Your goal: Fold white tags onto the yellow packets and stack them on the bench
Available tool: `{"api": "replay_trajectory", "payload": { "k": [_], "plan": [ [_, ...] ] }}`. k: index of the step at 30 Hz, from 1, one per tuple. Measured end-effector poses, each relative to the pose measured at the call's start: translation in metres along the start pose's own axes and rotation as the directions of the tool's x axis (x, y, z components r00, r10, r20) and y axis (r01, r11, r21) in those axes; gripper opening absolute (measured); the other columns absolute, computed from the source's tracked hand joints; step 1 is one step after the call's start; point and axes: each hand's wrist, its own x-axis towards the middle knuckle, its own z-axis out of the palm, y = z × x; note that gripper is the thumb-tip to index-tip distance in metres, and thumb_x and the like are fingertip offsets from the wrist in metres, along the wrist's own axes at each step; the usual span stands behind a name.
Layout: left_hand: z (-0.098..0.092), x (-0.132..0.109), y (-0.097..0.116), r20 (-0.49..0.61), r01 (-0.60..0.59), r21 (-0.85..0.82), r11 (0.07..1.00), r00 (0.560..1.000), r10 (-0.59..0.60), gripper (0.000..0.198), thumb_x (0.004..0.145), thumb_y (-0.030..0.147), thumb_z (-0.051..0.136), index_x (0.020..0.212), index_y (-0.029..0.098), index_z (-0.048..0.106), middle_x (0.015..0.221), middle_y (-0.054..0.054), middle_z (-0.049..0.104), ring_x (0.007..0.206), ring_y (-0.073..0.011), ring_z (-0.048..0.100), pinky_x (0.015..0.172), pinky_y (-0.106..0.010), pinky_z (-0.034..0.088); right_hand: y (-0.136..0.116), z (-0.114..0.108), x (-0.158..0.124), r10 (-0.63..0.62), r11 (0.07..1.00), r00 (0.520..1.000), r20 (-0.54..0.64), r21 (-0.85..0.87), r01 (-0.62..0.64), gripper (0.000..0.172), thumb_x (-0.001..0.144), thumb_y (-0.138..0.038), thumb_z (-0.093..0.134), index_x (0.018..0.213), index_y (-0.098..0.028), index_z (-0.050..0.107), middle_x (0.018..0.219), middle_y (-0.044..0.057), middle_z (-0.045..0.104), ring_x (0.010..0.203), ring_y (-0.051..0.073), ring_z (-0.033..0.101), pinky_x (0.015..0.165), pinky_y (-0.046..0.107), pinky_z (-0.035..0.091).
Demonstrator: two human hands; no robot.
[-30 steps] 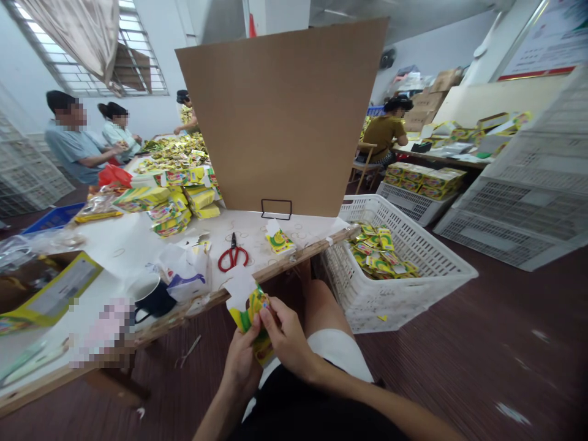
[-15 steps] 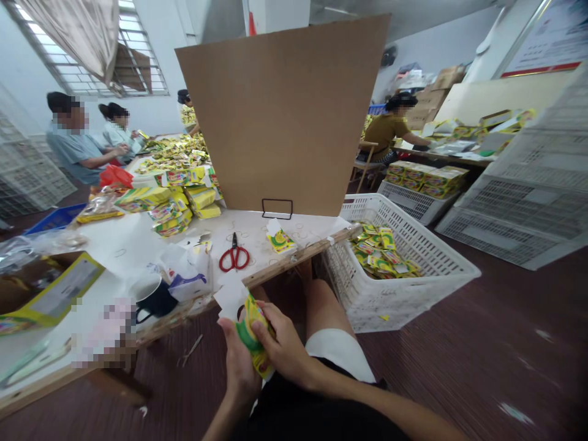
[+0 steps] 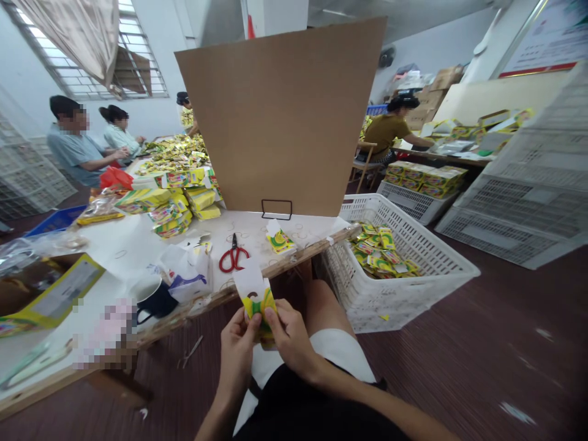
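Between my two hands, above my lap, is a small yellow and green carton (image 3: 258, 301) with its long white end flap standing up toward the table. My left hand (image 3: 239, 344) grips its left side, thumb on the front face. On the right side my right hand (image 3: 290, 334) pinches it, thumb also on the front near the other thumb. The lower part of the carton is partly hidden by my fingers. Just beyond the flap lie red-handled scissors (image 3: 234, 256) on the table. Another yellow carton with a raised white flap (image 3: 279, 237) lies near the table edge.
A white crate (image 3: 413, 300) of yellow packets stands right of the table. A brown board (image 3: 285, 122) rises behind the black wire stand (image 3: 276, 209). On the left are a dark mug (image 3: 156, 297), a tissue pack (image 3: 186, 272) and stacked cartons (image 3: 172, 214). Several people sit farther back.
The carton has turned more upright and faces me, its flap shifted right and up. Both hands have moved up it, and the thumbs now sit close together on its front.
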Motion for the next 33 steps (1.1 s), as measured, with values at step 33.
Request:
{"api": "replay_trajectory", "payload": {
  "k": [33],
  "plan": [
    [0.000, -0.006, 0.024, 0.201, -0.080, 0.163, 0.983, 0.979, 0.047, 0.061, 0.079, 0.021, 0.064, 0.128, 0.027, 0.028, 0.102, -0.007, 0.068, 0.097, -0.0234, 0.065, 0.080, -0.034, 0.052, -0.007, -0.033, 0.013, -0.055, 0.995, 0.990, 0.127, 0.090, 0.044, 0.039, 0.083, -0.016, 0.053, 0.120, -0.021, 0.044, 0.099, 0.004, 0.061, 0.079, 0.014, 0.058, 0.069, 0.024, 0.047]
  ]
}}
